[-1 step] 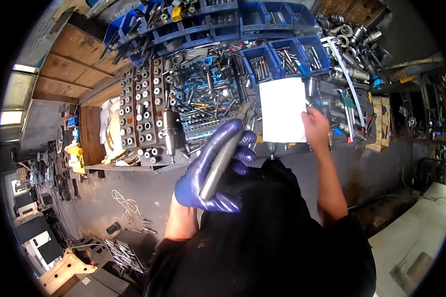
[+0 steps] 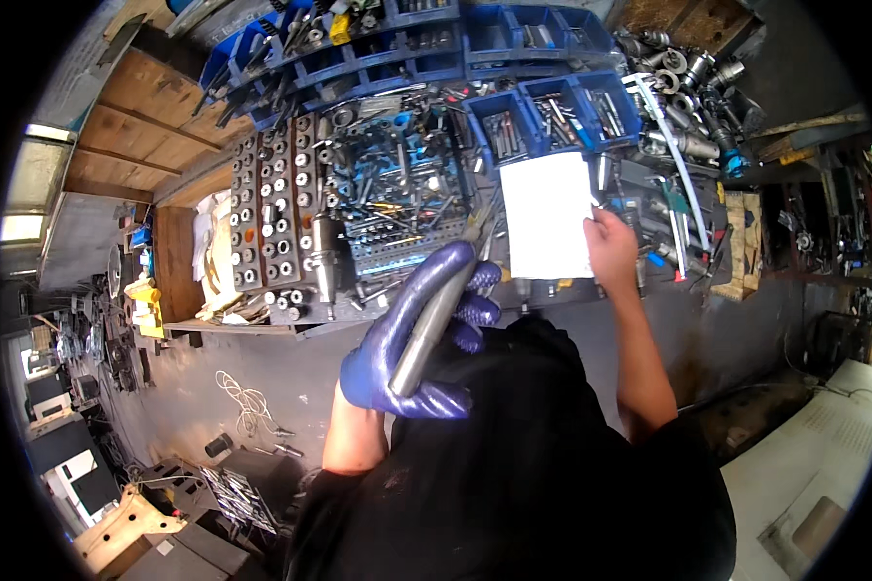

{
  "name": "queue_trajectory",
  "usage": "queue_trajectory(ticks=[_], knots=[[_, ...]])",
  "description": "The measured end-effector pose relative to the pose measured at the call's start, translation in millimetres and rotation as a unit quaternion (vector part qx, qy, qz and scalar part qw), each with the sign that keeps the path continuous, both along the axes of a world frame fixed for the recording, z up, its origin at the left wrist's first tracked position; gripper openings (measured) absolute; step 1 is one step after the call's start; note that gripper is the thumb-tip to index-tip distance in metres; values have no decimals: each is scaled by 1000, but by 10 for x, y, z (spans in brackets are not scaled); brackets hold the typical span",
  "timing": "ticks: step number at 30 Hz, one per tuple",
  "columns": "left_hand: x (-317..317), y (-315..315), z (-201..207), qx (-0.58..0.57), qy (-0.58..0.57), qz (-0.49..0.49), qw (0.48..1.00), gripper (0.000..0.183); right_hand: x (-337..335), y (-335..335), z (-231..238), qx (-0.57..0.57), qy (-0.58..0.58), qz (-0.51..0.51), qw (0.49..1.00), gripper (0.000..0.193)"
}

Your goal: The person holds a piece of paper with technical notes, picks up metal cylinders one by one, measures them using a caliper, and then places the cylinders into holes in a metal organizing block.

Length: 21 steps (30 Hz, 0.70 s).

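Your left hand, in a blue glove, is wrapped around a long metal rod that points up toward the bench's near edge. Your bare right hand pinches a white paper, probably above that bench.

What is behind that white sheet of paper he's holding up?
The white sheet in the right hand covers part of the cluttered workbench; blue bins show above it. What lies directly behind is hidden.

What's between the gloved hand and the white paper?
In the head view, only cluttered bench edge: drill bits and small tools lie between the left hand, gripping a metal rod, and the paper.
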<state>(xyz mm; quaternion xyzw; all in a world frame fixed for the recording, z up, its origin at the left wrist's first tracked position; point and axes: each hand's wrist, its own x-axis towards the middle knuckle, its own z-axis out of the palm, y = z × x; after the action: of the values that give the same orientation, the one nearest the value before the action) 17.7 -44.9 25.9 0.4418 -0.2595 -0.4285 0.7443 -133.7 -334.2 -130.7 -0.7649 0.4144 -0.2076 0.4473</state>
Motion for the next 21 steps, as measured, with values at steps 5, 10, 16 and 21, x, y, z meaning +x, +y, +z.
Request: queue_trajectory(ticks=[5, 10, 16, 21], knots=[[-583, -314, -95, -52, 125, 27, 990, 111, -38, -316, 275, -287, 80, 30, 954, 36], [-1092, -531, 11, -79, 182, 63, 978, 114, -143, -1429, 281, -330, 94, -58, 938, 38], [-1459, -749, -29, -92, 199, 97, 971, 115, -137, -2493, 107, -431, 178, -16, 885, 36], [-1738, -647, 86, -91, 126, 178, 972, 82, 236, -2719, -46, -445, 262, 24, 856, 30]])
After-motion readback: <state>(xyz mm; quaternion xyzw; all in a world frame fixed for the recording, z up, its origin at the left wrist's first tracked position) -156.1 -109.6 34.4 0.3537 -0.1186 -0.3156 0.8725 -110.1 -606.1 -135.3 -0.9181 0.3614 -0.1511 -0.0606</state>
